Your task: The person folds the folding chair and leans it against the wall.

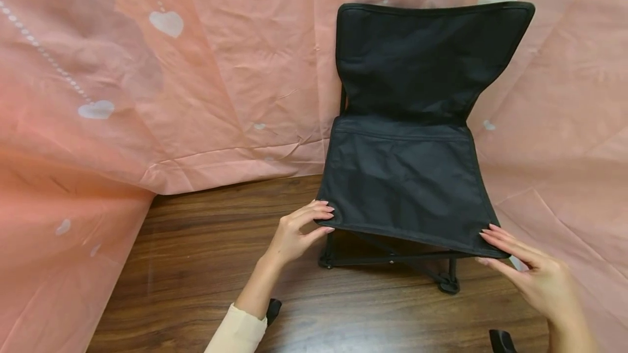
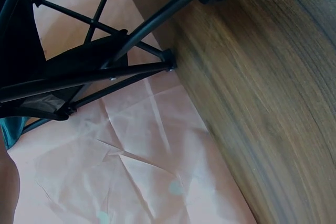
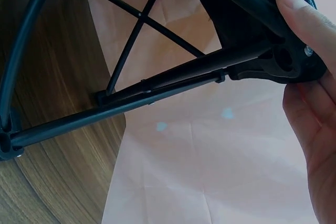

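Observation:
A black folding chair [image 1: 407,178] stands unfolded, with a fabric seat and backrest on a frame of crossed tubes. My left hand [image 1: 293,237] holds the seat's front left corner, fingers over the fabric and thumb at the lower edge. At the front right corner my right hand [image 1: 542,277] grips the seat the same way. The right wrist view shows the thumb on the corner's underside, beside a plastic joint [image 3: 283,59] of the frame. Only a sliver of the left hand [image 2: 8,187] enters the left wrist view; its fingertips are hidden there.
Pink cloth [image 1: 235,70] with white hearts hangs behind the chair and along the sides. Dark wood-grain floor [image 1: 206,266] lies under the chair's feet. Two black pieces show low in the head view, one by the left sleeve [image 1: 237,331]; what they are I cannot tell.

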Demonstrator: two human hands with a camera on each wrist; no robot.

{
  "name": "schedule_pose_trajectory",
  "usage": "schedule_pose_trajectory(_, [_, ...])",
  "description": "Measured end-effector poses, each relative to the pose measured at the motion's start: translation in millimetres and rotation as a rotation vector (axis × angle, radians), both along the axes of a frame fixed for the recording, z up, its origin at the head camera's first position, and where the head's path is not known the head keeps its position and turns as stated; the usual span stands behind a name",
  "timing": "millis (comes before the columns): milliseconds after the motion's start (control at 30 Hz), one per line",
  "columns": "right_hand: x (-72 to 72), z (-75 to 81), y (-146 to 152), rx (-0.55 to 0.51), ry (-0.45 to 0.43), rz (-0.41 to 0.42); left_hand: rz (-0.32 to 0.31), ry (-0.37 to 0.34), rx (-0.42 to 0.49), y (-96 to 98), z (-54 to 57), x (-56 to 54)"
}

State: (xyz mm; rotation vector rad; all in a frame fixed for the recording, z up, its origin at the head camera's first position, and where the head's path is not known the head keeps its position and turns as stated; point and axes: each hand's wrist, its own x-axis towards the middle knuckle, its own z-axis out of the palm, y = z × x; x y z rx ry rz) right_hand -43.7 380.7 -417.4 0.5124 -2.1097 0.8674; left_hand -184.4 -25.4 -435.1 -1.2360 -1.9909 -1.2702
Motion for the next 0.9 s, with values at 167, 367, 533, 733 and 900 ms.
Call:
schedule_pose_trajectory(167, [-6.8, 0.1, 1, -0.051, 0.033, 0.104, 0.011, 0.012, 0.011, -2.8, -0.1, 2.7])
schedule_pose_trajectory(367, [-8.0, -1.2, 3, -0.08, 0.02, 0.13, 0.012, 0.057, 0.021, -4.8, -2.5, 4.4])
schedule_pose_trajectory(533, [-8.4, -1.7, 2, -0.081, 0.016, 0.14, 0.028, 0.083, 0.022, -7.8, -3.0, 8.1])
schedule_pose_trajectory(733, [-7.4, -2.4, -2, -0.08, 0.015, 0.152, 0.052, 0.11, 0.018, -12.9, -2.5, 15.6])
schedule_pose_trajectory(900, [-6.7, -1.2, -6, -0.084, 0.025, 0.164, 0.051, 0.128, 0.024, -16.9, -2.0, 20.3])
